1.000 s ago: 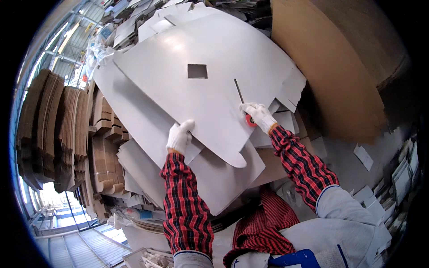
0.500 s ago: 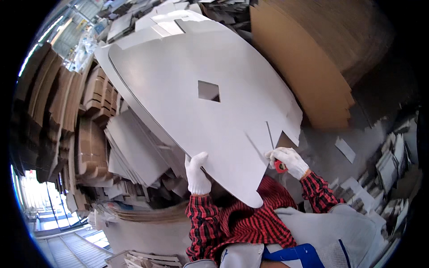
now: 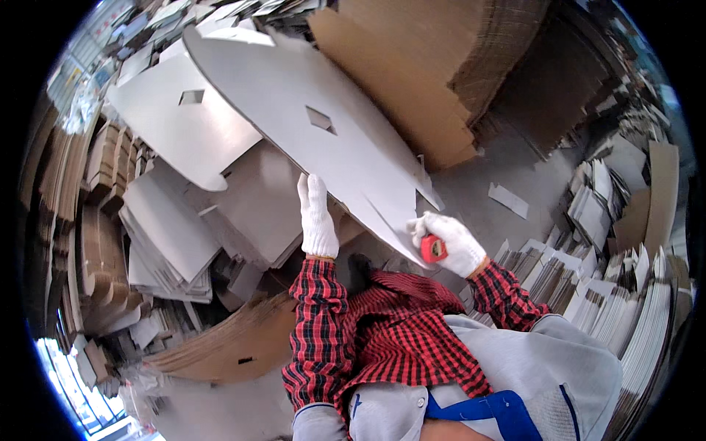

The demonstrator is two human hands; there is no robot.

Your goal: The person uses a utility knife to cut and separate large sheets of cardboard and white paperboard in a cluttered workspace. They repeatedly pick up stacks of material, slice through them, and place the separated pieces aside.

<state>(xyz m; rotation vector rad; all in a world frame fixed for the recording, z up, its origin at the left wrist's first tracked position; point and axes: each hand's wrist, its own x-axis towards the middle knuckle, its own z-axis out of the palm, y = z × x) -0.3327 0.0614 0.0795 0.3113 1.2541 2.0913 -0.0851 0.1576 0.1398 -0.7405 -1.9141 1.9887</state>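
My left hand [image 3: 318,220], in a white knit glove, is held upright beside the left edge of a large white cardboard sheet [image 3: 294,95]. Its fingers are stretched out; whether they touch that edge I cannot tell. The sheet stands tilted and has a small four-sided cutout. My right hand [image 3: 457,246], also gloved, is closed around a small red tape measure [image 3: 434,249] at the sheet's near tip. A second white sheet [image 3: 173,128] with a similar cutout lies to the left, partly behind the tilted one.
Brown cardboard stacks [image 3: 95,242] line the left side, and a large brown board stack [image 3: 412,81] stands at the far right. Grey-white sheets [image 3: 169,235] lie left of my hand. A white strip [image 3: 507,200] is on the floor. Packed cardboard pieces [image 3: 610,309] stand at right.
The upper white sheet has tilted up and separated from the second sheet, which now shows at left. My left fingers have straightened from their grip on the edge. My right hand keeps the tape measure.
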